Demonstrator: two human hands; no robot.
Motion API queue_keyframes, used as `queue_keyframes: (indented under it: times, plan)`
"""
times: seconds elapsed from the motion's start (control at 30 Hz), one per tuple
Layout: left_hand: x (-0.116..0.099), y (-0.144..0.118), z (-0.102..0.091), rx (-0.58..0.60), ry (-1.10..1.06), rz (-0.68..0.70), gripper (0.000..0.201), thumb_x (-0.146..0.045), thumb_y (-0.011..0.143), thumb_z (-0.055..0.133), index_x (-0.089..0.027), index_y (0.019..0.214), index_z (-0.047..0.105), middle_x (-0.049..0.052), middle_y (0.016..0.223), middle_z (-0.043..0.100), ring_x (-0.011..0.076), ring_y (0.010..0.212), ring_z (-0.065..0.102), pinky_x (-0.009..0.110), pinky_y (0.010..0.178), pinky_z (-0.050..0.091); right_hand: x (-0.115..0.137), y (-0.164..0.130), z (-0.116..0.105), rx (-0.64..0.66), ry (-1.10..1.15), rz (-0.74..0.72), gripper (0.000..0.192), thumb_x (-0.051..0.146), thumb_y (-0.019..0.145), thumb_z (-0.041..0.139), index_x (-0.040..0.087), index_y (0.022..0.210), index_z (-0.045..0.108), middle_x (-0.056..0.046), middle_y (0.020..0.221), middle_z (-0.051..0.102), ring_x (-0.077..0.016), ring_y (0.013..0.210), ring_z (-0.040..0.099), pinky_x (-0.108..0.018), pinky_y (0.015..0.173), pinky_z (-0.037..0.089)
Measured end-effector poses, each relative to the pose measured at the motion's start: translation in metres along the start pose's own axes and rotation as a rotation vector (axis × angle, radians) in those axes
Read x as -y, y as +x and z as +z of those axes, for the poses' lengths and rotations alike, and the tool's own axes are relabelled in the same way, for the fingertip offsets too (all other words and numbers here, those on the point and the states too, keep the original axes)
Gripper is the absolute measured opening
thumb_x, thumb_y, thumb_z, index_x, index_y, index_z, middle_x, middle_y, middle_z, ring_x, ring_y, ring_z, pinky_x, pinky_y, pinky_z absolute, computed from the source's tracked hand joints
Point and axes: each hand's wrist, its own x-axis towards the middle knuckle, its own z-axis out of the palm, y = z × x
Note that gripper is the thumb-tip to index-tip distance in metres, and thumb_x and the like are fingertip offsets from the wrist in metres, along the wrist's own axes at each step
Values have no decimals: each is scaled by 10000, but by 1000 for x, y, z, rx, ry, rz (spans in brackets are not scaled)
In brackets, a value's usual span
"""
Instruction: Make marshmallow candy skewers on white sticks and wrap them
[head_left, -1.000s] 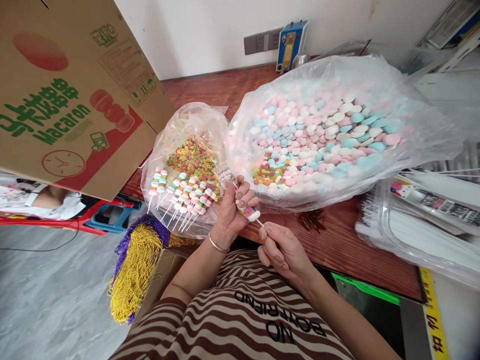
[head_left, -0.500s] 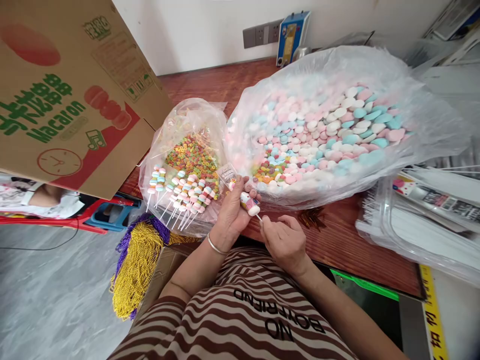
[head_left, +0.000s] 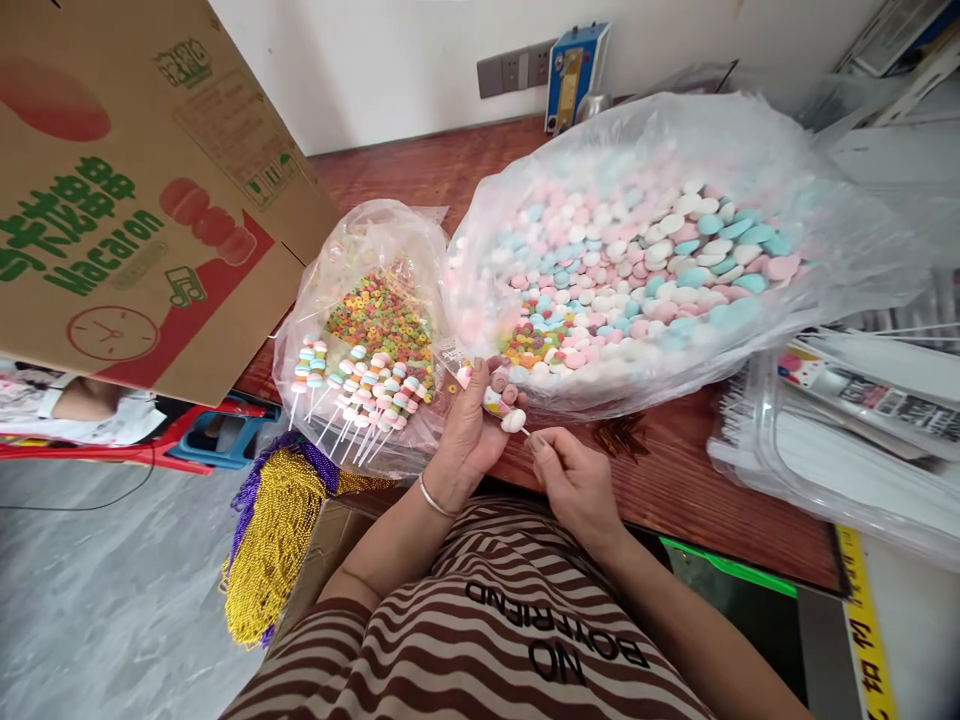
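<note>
My left hand (head_left: 474,432) is closed around several small candies and a printed clear wrapper (head_left: 451,352) that sticks out past the thumb. A white candy (head_left: 514,420) pokes out at the fingers' end, with a thin white stick (head_left: 526,431) in it. My right hand (head_left: 574,482) pinches the stick's free end between thumb and fingers. Left of my hands, finished-looking candy skewers (head_left: 379,390) on white sticks lie on a clear bag (head_left: 296,300) of colourful ring candies (head_left: 379,310). Just beyond my hands lies a large bag (head_left: 570,170) of pink, blue and white disc candies (head_left: 660,250).
A big cardboard box (head_left: 135,200) stands at the left. On the wooden table (head_left: 675,490) lie brown twist ties (head_left: 621,437); packs of white sticks (head_left: 810,440) are at the right. A blue device (head_left: 574,80) stands by the wall. Gold beads (head_left: 277,540) hang at the left.
My right hand has shifted slightly right with the stick end. The left hand has turned a little, its fingers curling more over the candies. The view has shifted slightly.
</note>
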Motion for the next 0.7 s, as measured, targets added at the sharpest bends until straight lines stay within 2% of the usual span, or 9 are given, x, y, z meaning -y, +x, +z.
queue_keyframes:
  times: [0.1,0.2,0.27,0.37,0.43,0.5,0.57,0.63,0.7]
  plan:
    - [-2,-1,0,69,-19,16,205,-386,951,688,-185,918,665,-87,610,399,46,510,436,199,672,528,11,0,2,202,660,493,323,486,957,594,210,790,601,114,409,392,-61,306,226,-238,398,304]
    - [-1,-1,1,86,0,3,227,-391,929,717,-184,868,648,-89,600,376,41,497,413,185,647,515,15,0,6,269,912,604,319,509,906,654,203,818,632,138,397,347,-44,298,148,-232,377,304]
    - [3,0,1,89,20,0,218,-371,910,745,-178,873,652,-90,601,391,40,502,424,191,656,523,12,1,9,191,730,485,313,495,946,615,202,842,649,111,437,406,-60,325,222,-240,410,328]
    - [15,-2,3,49,63,35,206,-332,882,780,-164,887,661,-90,595,431,44,521,462,197,673,528,1,5,10,-23,25,17,269,388,1007,564,193,867,685,29,542,533,-113,462,423,-275,532,364]
    - [21,-3,3,3,97,36,220,-322,859,802,-157,879,658,-87,593,460,49,532,490,203,681,527,-8,9,9,-112,-420,-318,226,285,1022,551,171,926,720,-10,582,575,-139,539,478,-305,591,353]
    - [22,-3,3,-25,112,3,259,-357,841,814,-156,902,662,-68,632,525,69,581,557,224,705,538,-14,12,6,-148,-627,-523,223,215,1034,524,153,960,725,-25,595,603,-147,554,493,-323,612,345]
    - [16,-1,2,-36,89,0,298,-397,844,804,-158,965,673,-29,737,617,104,693,642,248,747,552,-15,13,3,-156,-613,-553,224,194,1042,508,155,948,707,-40,661,663,-146,580,532,-316,626,364]
    - [5,2,1,-23,52,47,271,-357,862,788,-163,1019,680,-11,818,658,113,766,673,255,779,559,-12,13,0,-124,-481,-450,223,218,1047,502,174,927,684,-43,741,709,-146,624,583,-294,638,398]
    - [-5,6,0,10,29,90,205,-263,871,778,-167,1027,686,-38,773,627,80,698,639,231,758,553,-7,11,-1,-78,-338,-305,216,257,1041,510,195,909,669,-31,774,715,-146,651,605,-275,639,424]
